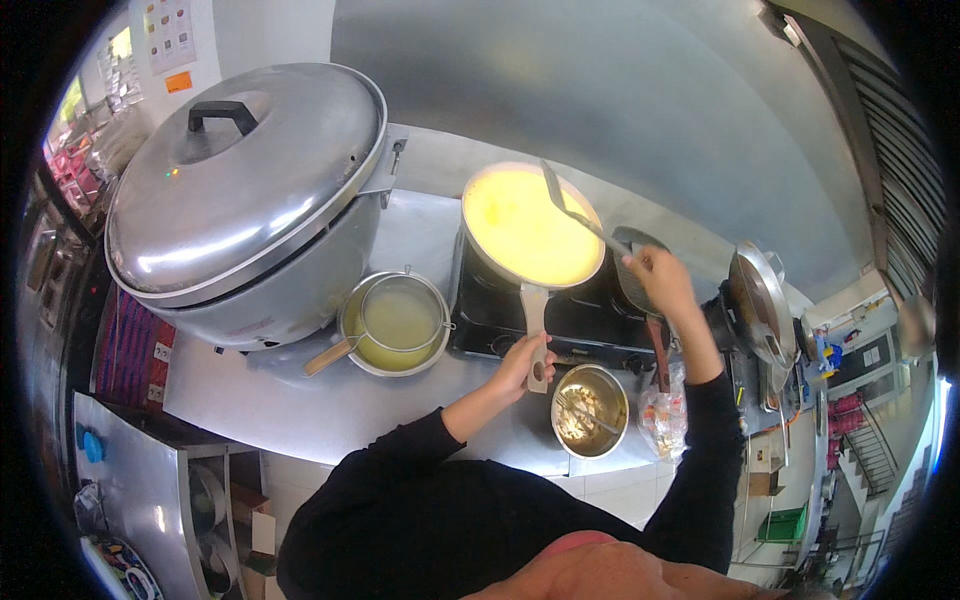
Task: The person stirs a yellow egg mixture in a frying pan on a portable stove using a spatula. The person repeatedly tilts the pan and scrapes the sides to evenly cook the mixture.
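My left hand (pixel 521 366) grips the pale handle of a frying pan (pixel 534 294) on the left side of a black two-burner gas stove (pixel 480 319). A yellow layer of what looks like egg (pixel 525 225) covers the pan's bottom. My right hand (pixel 664 281) holds a spatula (pixel 577 217) by its handle, its blade over the far right part of the yellow layer; whether it touches cannot be told. A dark pan (pixel 634 289) with a brown handle sits on the right burner, partly behind my right hand.
Left of the stove stand a large lidded rice cooker (pixel 255 195) and a bowl (pixel 352 360) of yellowish liquid with a strainer (pixel 401 311) across it. In front are a metal bowl (pixel 590 442) holding a fork (pixel 592 420), and a plastic bag (pixel 664 420). Lidded cookware (pixel 761 300) stands far right.
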Available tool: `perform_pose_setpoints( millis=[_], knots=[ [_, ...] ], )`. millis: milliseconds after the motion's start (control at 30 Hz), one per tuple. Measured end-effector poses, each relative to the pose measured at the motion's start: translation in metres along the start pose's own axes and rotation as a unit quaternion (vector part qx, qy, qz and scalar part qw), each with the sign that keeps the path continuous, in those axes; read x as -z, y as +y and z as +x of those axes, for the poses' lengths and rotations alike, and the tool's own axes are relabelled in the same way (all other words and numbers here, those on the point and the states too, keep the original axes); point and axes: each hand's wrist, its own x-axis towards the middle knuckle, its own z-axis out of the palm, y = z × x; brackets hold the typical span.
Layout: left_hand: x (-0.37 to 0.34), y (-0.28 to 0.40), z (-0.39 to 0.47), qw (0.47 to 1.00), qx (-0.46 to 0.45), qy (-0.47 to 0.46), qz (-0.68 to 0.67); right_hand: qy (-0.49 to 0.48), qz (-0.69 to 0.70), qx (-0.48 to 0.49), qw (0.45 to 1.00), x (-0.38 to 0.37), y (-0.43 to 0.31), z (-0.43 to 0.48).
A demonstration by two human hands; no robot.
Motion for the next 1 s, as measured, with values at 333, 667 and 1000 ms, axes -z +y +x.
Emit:
perform_pose_setpoints(
  millis=[333, 667, 1000],
  knots=[
    [-0.002, 0.003, 0.004, 1.000, -0.009, 0.019, 0.008, 0.026, -0.442, 0.131, 0.887, 0.039, -0.054, 0.093],
    [-0.002, 0.000, 0.004, 1.000, -0.024, -0.008, 0.012, -0.006, -0.627, 0.117, 0.770, -0.025, -0.101, 0.144],
    [-0.006, -0.002, 0.002, 0.999, -0.045, 0.000, 0.006, -0.002, -0.530, 0.064, 0.846, -0.049, -0.081, 0.148]
  ],
)
